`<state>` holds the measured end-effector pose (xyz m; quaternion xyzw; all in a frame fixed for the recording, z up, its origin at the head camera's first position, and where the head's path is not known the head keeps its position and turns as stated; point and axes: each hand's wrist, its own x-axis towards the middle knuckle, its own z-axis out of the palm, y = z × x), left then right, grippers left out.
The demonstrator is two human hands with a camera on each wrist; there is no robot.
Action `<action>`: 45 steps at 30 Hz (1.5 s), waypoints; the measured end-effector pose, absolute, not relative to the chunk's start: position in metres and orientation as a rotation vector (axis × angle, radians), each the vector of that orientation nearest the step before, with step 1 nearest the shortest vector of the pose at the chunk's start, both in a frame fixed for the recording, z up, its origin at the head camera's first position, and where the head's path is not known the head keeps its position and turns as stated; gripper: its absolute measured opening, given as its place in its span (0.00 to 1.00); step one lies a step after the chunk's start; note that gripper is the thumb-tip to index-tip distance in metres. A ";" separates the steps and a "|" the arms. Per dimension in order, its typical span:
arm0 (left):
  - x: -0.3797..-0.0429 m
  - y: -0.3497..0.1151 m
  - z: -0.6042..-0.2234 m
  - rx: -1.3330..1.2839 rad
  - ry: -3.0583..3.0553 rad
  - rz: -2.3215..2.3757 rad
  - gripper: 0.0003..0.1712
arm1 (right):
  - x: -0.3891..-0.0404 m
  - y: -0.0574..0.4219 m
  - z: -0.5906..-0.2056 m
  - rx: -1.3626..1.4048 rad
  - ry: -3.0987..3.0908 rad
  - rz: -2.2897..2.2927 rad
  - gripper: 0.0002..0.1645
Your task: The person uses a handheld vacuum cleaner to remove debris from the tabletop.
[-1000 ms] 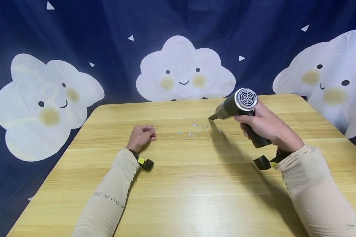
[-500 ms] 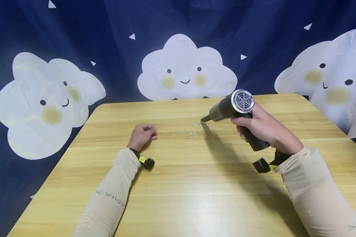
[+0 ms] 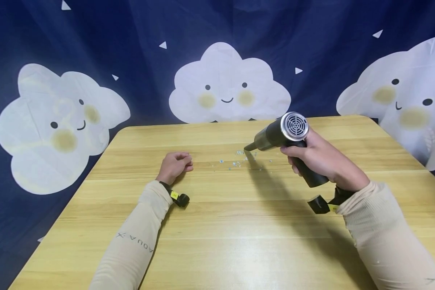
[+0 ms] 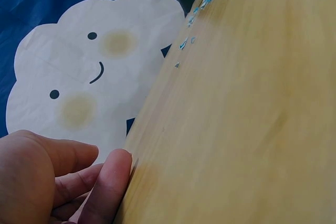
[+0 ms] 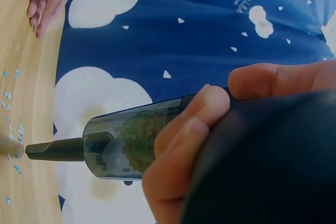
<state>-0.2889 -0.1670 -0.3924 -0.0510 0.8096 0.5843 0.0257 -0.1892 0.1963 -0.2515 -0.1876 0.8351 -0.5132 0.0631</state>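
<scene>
Nozzle [image 3: 250,147] of the hand vacuum [image 3: 272,137] has shifted leftward and slightly toward the near side since the first frame, and its tip is now just beside the pale-blue scraps [image 3: 239,152]; left grip [image 3: 175,166] unmoved on the bench [image 3: 203,225], allowing for a small camera drift.

Position: vacuum held over the far half of the bench, right of midway between left and right edges; barrel slopes down toward the scraps, vented silver end [image 3: 296,125] raised and facing the wearer; whether the tip touches the wood cannot be told.

Grips: right grip [image 3: 320,155] has its fingers wrapped round the black handle [image 3: 311,171], holding the vacuum clear of the bench; left grip is loosely curled with nothing in it, resting nearer the left edge.

Handling (judged): body likely rigid and light enough for one hand, with motor weight toward the vented end; smooth casing may slip if the palm is damp; clear chamber [image 5: 126,145], with greenish bits visible inside, looks the more fragile part, so poor to squeeze; best hold is the handle, close under the barrel; vent better left uncovered; nozzle slim, to be spared sideways load; scraps look very light and thin, easily scattered by a brush of the sleeve.
</scene>
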 end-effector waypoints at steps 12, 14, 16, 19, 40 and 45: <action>-0.290 -0.168 -0.393 -0.157 2.500 1.803 0.15 | -0.187 0.194 -0.252 -0.521 2.546 -1.541 0.18; -0.290 -0.168 -0.393 -0.159 2.496 1.804 0.14 | -0.187 0.194 -0.252 -0.520 2.543 -1.542 0.18; -0.290 -0.168 -0.393 -0.158 2.492 1.805 0.14 | -0.187 0.194 -0.252 -0.523 2.542 -1.543 0.18; -0.289 -0.167 -0.392 -0.153 2.493 1.803 0.14 | -0.186 0.194 -0.252 -0.540 2.545 -1.543 0.18; -0.288 -0.168 -0.392 -0.164 2.502 1.808 0.14 | -0.182 0.190 -0.250 -0.530 2.548 -1.537 0.19; -0.288 -0.168 -0.392 -0.155 2.505 1.806 0.14 | -0.182 0.189 -0.251 -0.534 2.541 -1.541 0.19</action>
